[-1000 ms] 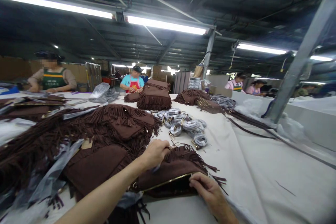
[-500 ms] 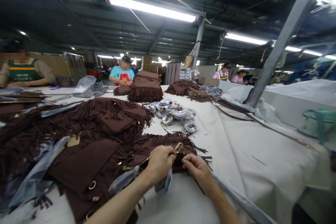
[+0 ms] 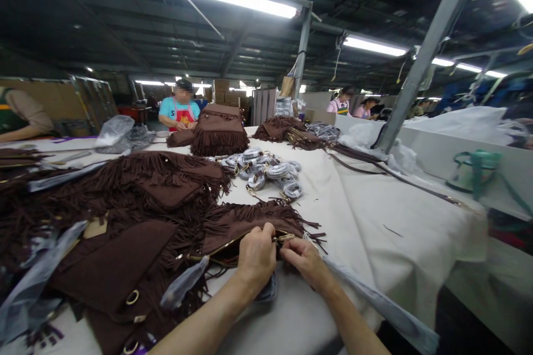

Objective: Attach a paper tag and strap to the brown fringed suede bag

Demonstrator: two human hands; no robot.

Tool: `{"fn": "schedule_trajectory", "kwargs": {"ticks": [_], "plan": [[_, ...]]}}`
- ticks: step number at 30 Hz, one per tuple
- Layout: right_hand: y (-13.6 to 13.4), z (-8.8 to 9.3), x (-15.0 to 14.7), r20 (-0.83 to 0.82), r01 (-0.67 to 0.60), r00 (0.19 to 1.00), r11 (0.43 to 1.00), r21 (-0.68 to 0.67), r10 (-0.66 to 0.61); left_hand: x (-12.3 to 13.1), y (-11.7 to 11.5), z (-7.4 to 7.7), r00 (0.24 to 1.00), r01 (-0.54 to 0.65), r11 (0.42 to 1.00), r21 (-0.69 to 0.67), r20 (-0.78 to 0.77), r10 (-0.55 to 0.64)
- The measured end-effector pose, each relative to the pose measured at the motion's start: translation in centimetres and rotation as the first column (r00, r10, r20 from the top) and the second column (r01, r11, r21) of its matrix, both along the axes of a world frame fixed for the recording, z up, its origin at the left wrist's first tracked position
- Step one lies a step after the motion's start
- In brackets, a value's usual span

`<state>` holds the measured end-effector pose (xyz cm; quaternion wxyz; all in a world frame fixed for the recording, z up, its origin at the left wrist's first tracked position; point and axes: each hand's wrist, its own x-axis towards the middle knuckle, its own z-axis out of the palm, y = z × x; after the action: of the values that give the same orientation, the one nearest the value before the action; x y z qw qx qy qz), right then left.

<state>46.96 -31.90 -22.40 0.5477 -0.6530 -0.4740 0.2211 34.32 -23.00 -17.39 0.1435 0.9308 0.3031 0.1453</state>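
Note:
A brown fringed bag lies in front of me, its gold zip edge facing me. My left hand is closed at that edge, its thumb side against a gold snap hook. Close on the right, my right hand pinches at the bag's zip end, fingertips just below the hook. What lies between the fingertips is largely hidden. Beneath my left hand hangs a grey plastic-wrapped piece, partly covered by the wrist.
More brown fringed bags are heaped to the left, with plastic-wrapped straps coiled beyond. A stack of bags stands farther back, near a person in a red apron. A grey post rises at right.
The snap hook stood upright above my left hand; now it lies flatter between both hands. My right hand has moved closer to my left. The view has shifted slightly right.

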Motion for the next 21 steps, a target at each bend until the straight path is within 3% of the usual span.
{"fn": "schedule_trajectory", "kwargs": {"ticks": [11,14,18,21], "plan": [[0.2,0.1,0.3,-0.005,-0.052,0.999,0.997,0.049,0.052,0.0,-0.6,0.2,0.998,0.066,0.995,0.074,-0.027,-0.064],[0.2,-0.1,0.3,-0.009,-0.065,0.998,0.996,0.060,0.066,-0.5,-0.5,0.0,0.993,0.111,0.994,-0.011,0.029,-0.111],[0.1,-0.2,0.2,0.004,-0.070,0.998,0.996,0.056,0.070,-0.9,0.4,-0.4,0.955,0.234,0.958,-0.166,0.222,-0.195],[0.2,-0.3,0.2,0.010,-0.065,0.998,0.996,0.055,0.065,-0.9,1.1,-0.5,0.931,0.285,0.937,-0.204,0.292,-0.220]]}}
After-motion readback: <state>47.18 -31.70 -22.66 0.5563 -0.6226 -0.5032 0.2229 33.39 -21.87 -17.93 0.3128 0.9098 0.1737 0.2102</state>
